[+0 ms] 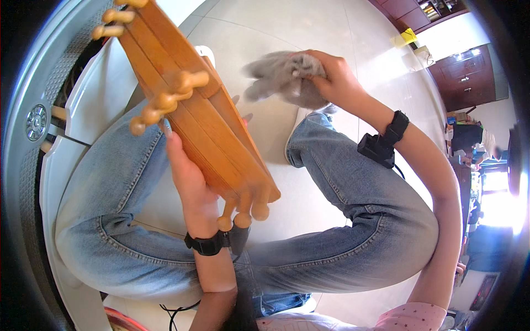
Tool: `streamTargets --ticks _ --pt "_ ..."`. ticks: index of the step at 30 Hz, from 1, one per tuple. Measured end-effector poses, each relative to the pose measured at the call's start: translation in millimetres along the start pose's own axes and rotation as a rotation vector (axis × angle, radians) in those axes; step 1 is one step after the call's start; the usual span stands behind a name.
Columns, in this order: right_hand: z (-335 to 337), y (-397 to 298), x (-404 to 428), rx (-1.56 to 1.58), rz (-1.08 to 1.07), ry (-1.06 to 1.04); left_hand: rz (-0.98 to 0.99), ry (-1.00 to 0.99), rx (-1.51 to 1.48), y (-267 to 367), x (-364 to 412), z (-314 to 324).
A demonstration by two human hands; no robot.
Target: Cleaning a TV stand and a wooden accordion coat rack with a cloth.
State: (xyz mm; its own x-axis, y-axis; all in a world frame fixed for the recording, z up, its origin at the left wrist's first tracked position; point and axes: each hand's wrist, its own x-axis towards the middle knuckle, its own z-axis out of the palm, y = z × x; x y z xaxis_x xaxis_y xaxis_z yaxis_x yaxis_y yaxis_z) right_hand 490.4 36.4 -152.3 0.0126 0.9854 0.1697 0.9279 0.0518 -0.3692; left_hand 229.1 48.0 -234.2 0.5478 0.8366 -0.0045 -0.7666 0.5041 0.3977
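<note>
My left hand (pixel 190 182) grips a varnished wooden rack (pixel 207 136) from its left edge, the thumb along the side and most fingers hidden behind. The rack is held tilted above my legs. Rounded turned pegs (pixel 165 101) stick out in groups at its top, middle and lower end. To the right of the rack, my right hand (pixel 335 76) holds a bunched grey cloth (pixel 290 78), which is blurred and apart from the wood.
My bent legs in jeans (pixel 364 231) surround the tiled floor (pixel 265 25). A grey appliance or furniture panel (pixel 25 173) and white panels (pixel 62 178) stand close on the left. Dark red cabinets (pixel 468 76) are far right, where another person (pixel 468 138) is visible. A black cable (pixel 172 316) lies below.
</note>
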Motion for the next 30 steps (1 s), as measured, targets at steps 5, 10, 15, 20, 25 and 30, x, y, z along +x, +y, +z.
streamTargets --ticks 5,10,15,20,25,30 --pt "-22.9 -31.9 -1.1 0.236 0.223 0.348 0.101 0.314 0.370 -2.5 7.4 8.4" --pt "-30.2 -70.9 -1.9 -0.253 -1.164 0.559 0.161 0.292 0.583 -6.1 -2.5 -8.2" --pt "8.4 -126.5 -60.6 -0.603 -1.477 0.119 0.170 0.093 0.763 -10.8 -38.8 -21.4" --pt "1.8 -113.8 -54.0 -0.404 -1.026 -0.091 0.140 0.079 0.523 -19.9 -34.6 -20.6" --pt "9.7 -111.2 -48.6 -0.398 -0.866 0.112 0.211 0.052 0.349 -13.8 -9.6 -8.6" --pt "4.2 -101.1 -49.6 -0.485 -0.790 0.165 -0.002 0.326 0.387 -15.6 4.1 -11.4"
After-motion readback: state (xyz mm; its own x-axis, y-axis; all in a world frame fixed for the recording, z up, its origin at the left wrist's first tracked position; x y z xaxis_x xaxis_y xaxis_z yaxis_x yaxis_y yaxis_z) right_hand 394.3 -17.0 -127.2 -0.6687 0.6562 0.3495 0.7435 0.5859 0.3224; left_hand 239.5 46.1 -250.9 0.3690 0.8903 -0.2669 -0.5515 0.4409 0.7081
